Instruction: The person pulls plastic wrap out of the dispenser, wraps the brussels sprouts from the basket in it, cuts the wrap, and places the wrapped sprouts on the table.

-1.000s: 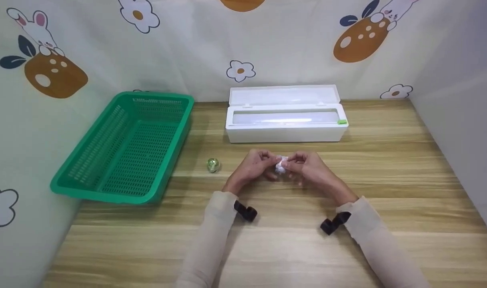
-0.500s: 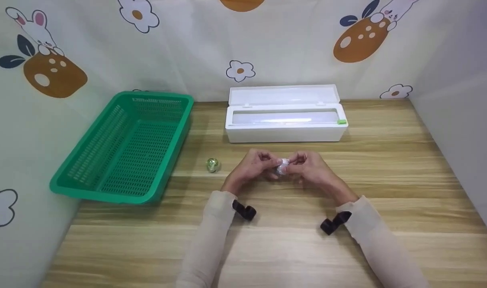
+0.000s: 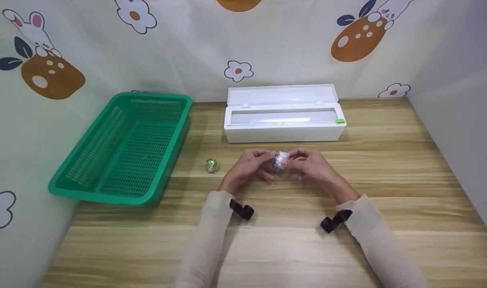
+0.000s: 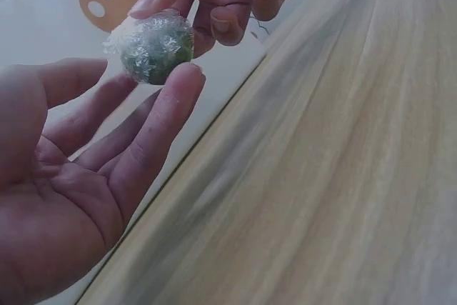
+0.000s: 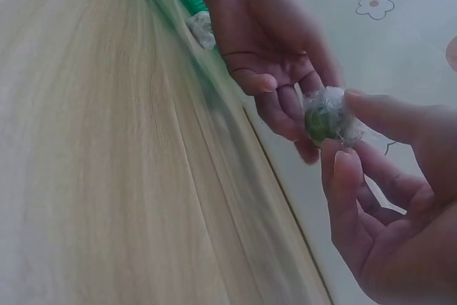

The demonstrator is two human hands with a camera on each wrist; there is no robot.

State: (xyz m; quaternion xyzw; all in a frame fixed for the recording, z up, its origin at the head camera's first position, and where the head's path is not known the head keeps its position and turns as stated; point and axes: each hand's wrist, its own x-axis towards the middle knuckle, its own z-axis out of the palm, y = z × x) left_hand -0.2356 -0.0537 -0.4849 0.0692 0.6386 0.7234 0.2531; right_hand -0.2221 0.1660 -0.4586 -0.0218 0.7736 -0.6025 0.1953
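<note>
A small green round thing wrapped in crinkled clear cling film (image 3: 281, 160) is held up between both hands, above the table in front of the white box. My right hand (image 3: 313, 165) pinches it, thumb on one side and fingertips on the other, as the right wrist view shows. In the left wrist view, my left hand (image 4: 78, 183) touches the wrapped ball (image 4: 157, 48) from below with fairly straight fingers, its thumb standing slightly apart. A second wrapped green ball (image 3: 211, 165) lies on the table left of my left hand. The film hides what the green thing is.
A green plastic basket (image 3: 163, 176) stands at the left. Behind the hands is a long white cling film box (image 3: 285, 135) with its lid (image 3: 283, 95) raised and a small green slider (image 3: 339, 121) at its right end. Patterned cloth (image 3: 195, 44) hangs round the wooden table (image 3: 291, 248).
The wrapped ball has turned between the fingers and shows more. My left thumb has shifted and both hands have spread slightly. The loose ball, basket and box stay put.
</note>
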